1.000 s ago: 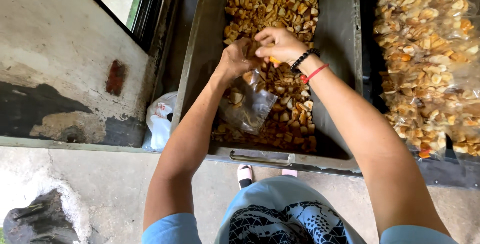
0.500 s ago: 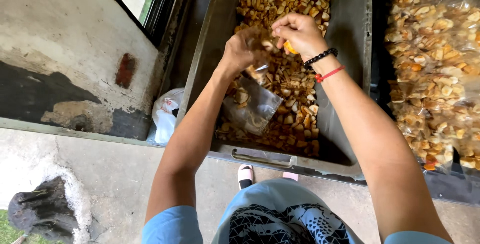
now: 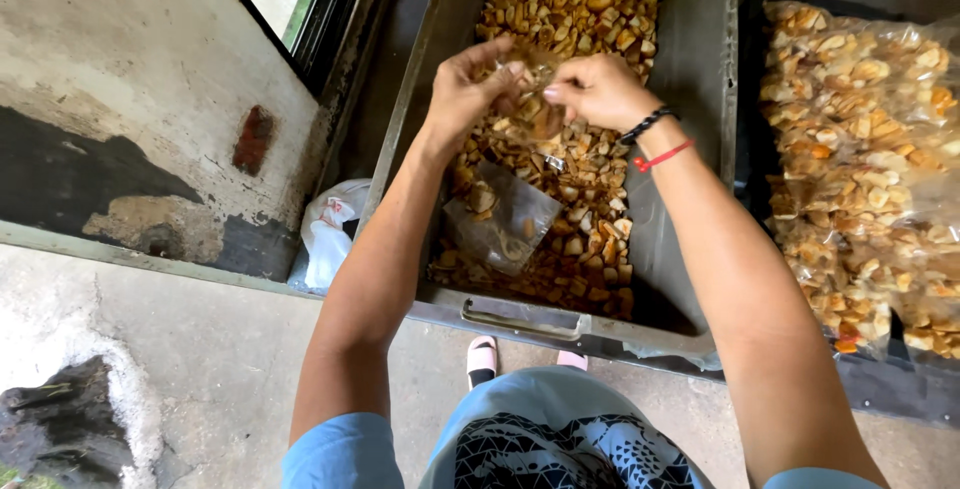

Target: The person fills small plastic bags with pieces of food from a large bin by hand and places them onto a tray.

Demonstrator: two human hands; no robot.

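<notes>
Both hands, left hand (image 3: 470,89) and right hand (image 3: 598,89), pinch the mouth of a small clear plastic bag (image 3: 505,211) hanging over my grey metal tray (image 3: 705,79) of golden fried chips (image 3: 580,9); it looks barely filled, I think.

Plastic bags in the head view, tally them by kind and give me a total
Small clear bag partly filled with snack pieces, held by the left hand and right hand over the metal tray: 1
Large clear bag full of snack pieces, right of the tray: 1
White bag, left of the tray: 1
Total: 3
</notes>
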